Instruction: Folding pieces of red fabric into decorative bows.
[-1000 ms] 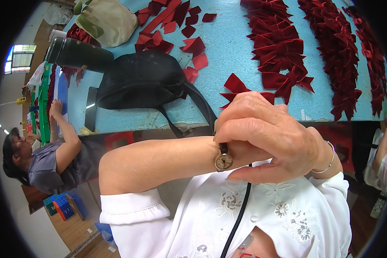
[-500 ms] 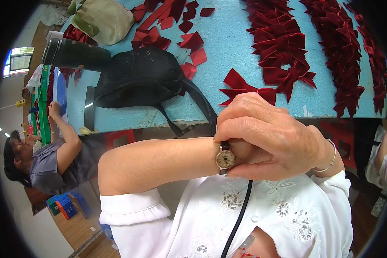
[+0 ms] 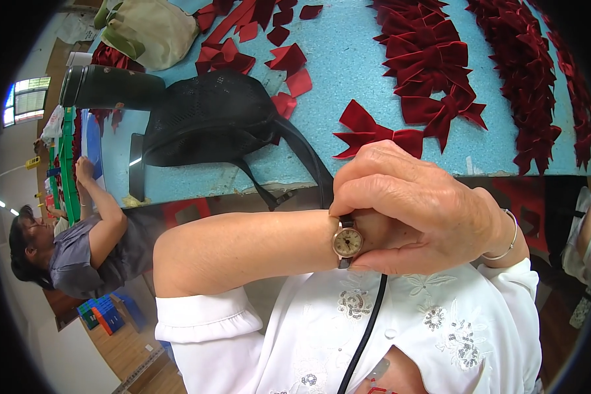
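Across my front lies my left forearm, with a small round wristwatch [image 3: 347, 242] on a dark strap at the wrist. My right hand [image 3: 427, 213] reaches over that wrist, its index finger at the strap's upper side and its thumb at the lower side, closed around the watch. Beneath it, only a patch of the back of my left hand [image 3: 379, 231] shows; its fingers are hidden. A thin bracelet [image 3: 511, 236] circles my right wrist. Just beyond my right hand, a dark red velvet bow [image 3: 368, 131] rests on the blue table [image 3: 348, 65].
Overlapping rows of red bows [image 3: 433, 65] run away at the right. A black mesh bag [image 3: 207, 121] lies left of centre, its strap over the table edge, beside a dark bottle [image 3: 115, 87] and red cloth pieces [image 3: 289, 58]. Another person [image 3: 88, 249] sits at the left.
The view has shifted very slightly. My hands keep the same hold at the watch. At the left, the other person's arm has moved a little.
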`<state>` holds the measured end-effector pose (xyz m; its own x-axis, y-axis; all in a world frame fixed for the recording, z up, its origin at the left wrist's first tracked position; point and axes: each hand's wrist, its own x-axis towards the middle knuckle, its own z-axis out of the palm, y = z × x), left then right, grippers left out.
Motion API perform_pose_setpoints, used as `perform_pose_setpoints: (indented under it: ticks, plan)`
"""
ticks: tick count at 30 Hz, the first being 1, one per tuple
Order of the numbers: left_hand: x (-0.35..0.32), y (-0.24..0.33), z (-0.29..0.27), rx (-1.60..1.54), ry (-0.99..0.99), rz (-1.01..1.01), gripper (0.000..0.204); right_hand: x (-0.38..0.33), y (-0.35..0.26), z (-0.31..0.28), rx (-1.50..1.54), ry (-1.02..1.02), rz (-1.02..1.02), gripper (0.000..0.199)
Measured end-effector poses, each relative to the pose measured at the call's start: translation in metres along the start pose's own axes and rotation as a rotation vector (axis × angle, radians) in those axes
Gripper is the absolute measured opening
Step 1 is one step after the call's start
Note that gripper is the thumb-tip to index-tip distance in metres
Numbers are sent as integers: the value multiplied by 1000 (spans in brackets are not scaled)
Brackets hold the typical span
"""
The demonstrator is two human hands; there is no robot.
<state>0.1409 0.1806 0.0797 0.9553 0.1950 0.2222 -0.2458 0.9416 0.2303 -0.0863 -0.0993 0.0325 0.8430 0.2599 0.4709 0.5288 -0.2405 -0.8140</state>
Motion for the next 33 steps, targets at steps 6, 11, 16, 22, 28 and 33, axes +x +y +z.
perform_pose_setpoints:
  ticks: [6, 11, 16, 22, 28, 33]
  plan:
    - [3, 4, -6, -2, -122, -133, 42, 0, -1, -1, 14, -7, 4, 53]
    - [9, 10, -15, 1, -222, -243, 43, 2, 2, 1, 49, -17, 12, 52]
    - [18, 20, -27, 5, -325, -354, 43, 3, 5, 2, 95, -19, 22, 51]
    - [32, 36, -45, 7, -450, -492, 43, 2, 6, 3, 153, -15, 51, 50]
    - [64, 77, -90, 10, -569, -641, 43, -2, 8, 3, 250, -31, 92, 47]
    - [75, 92, -104, 12, -664, -765, 43, -3, 10, 3, 283, -30, 89, 45]
